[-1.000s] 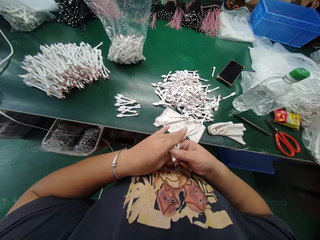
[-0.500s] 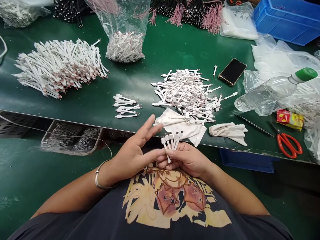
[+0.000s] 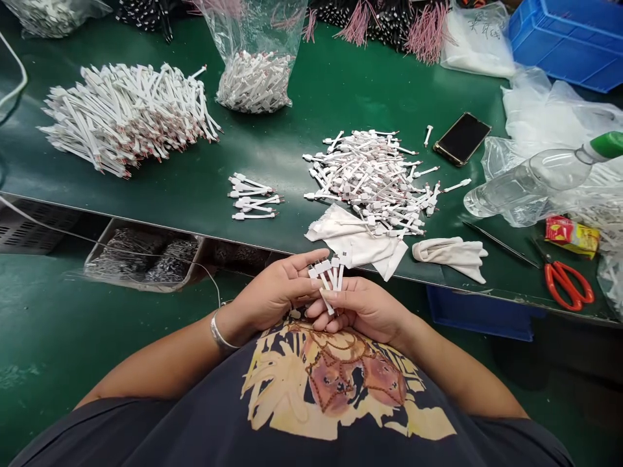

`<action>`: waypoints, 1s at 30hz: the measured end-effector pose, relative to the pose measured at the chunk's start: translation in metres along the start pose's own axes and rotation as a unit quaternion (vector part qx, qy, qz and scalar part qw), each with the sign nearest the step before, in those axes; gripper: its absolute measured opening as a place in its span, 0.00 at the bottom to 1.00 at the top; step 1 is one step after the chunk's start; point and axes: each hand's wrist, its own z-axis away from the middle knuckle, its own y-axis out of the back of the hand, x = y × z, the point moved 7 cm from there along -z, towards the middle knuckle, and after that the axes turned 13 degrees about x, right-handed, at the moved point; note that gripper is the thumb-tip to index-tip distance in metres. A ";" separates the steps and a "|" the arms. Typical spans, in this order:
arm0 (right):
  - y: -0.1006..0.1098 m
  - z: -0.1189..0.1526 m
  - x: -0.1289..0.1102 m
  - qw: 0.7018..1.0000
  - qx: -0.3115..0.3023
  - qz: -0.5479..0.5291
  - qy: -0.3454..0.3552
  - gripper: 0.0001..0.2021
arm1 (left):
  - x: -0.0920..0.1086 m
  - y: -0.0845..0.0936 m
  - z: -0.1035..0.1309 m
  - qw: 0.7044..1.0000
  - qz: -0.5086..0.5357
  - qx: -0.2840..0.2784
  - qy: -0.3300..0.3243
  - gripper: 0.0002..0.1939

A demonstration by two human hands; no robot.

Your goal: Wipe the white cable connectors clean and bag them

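Observation:
Several short white cables [image 3: 333, 277] with metal plugs are fanned out in front of my body, their plugs pointing away from me. My right hand [image 3: 367, 305] grips them by their lower ends between thumb and fingers. From the other side, my left hand [image 3: 277, 288] pinches the leftmost cable near its plug with thumb and fingers. Just beyond the hands, a white cloth [image 3: 357, 240] lies at the table edge. Behind it spreads a loose pile of similar white cables [image 3: 370, 175], and a small group of them [image 3: 256, 196] lies to the left.
On the green table [image 3: 185, 194] are a large cable heap [image 3: 131, 117], a bag of cables [image 3: 256, 81], a phone [image 3: 462, 138], a bottle [image 3: 535, 175], tweezers [image 3: 501, 244], red-handled cutters [image 3: 567, 285] and a folded white glove [image 3: 450, 256]. A blue bin [image 3: 569, 42] stands at the back right.
My left hand has come down from a spread, raised pose and closed on the leftmost cable. My right hand keeps its hold on the cables. The camera view has shifted slightly.

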 end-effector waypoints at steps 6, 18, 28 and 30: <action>0.000 0.000 0.002 1.000 -0.008 -0.005 0.000 0.14 | 0.000 0.001 0.001 1.000 0.012 0.011 -0.001 0.37; -0.003 -0.001 0.002 1.000 0.001 -0.007 -0.016 0.13 | -0.002 0.005 -0.001 0.999 0.022 0.034 0.006 0.35; -0.012 0.000 -0.006 1.000 -0.012 0.004 -0.024 0.15 | 0.064 0.048 0.031 0.945 -0.071 0.152 -0.281 0.22; -0.018 -0.002 -0.007 0.999 -0.023 0.016 -0.032 0.15 | 0.083 0.057 0.049 0.902 -0.106 0.207 -0.365 0.19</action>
